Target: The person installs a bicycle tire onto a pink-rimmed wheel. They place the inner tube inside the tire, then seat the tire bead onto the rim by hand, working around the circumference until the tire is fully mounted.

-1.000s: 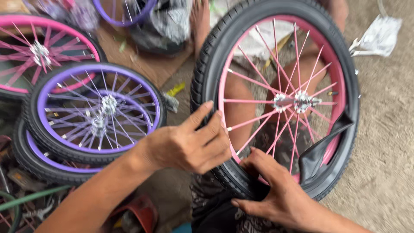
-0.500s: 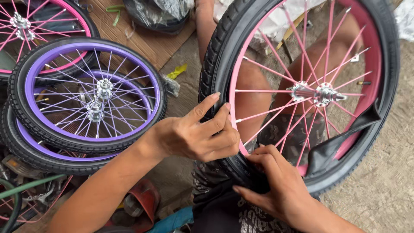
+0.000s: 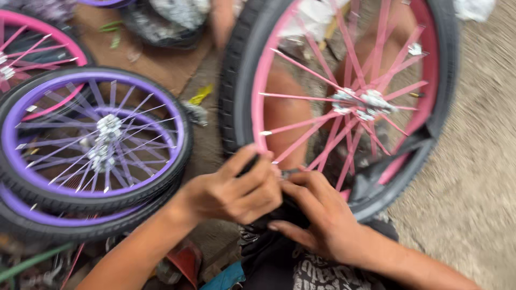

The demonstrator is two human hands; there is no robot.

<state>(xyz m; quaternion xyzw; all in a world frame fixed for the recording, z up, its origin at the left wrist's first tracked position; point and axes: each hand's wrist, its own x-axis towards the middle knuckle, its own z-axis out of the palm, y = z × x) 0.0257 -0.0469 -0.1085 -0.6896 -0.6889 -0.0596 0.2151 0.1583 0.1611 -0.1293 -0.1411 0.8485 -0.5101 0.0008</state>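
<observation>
A bicycle wheel with a pink rim [image 3: 262, 80], pink spokes and a black tyre [image 3: 231, 80] stands on my lap. My left hand [image 3: 234, 190] grips the tyre and rim at the wheel's lower left edge. Right beside it my right hand [image 3: 320, 215] presses its fingers on the same stretch of tyre. A loose black inner tube [image 3: 384, 174] hangs out of the tyre at the lower right. The silver hub [image 3: 360, 104] shows at the centre.
Two stacked wheels with purple rims [image 3: 91, 142] lie on the left. Behind them is a pink-rimmed wheel [image 3: 32, 48]. Bare concrete floor [image 3: 478, 172] lies to the right. A red object [image 3: 185, 263] and scrap sit near my knees.
Both hands have come together on the wheel's lower edge, the left hand curling tighter over the tyre. The view has shifted, so the wheel sits further right and higher.
</observation>
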